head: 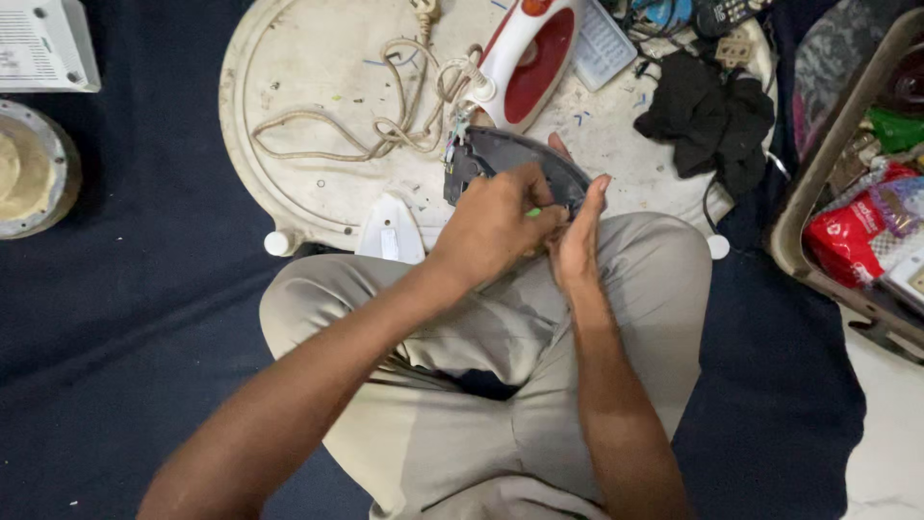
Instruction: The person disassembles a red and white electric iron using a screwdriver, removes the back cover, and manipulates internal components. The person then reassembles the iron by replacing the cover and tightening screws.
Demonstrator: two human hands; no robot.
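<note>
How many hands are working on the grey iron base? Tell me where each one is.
2. The left hand grips the iron base from above; the right hand steadies its right edge. None seem hidden.

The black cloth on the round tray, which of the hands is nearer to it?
Right. The right hand lies below-left of the black cloth; the left hand is farther left, on the grey iron soleplate.

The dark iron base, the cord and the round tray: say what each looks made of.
Dark iron base: looks like metal with a dull grey finish and a faint sheen, though coated plastic is possible. Left hand and right hand hold it.
Cord: seems braided fabric sheathing, beige and matte, lying in limp loops.
Round tray: likely moulded plastic, off-white, scuffed and stained, with raised rings.
</note>
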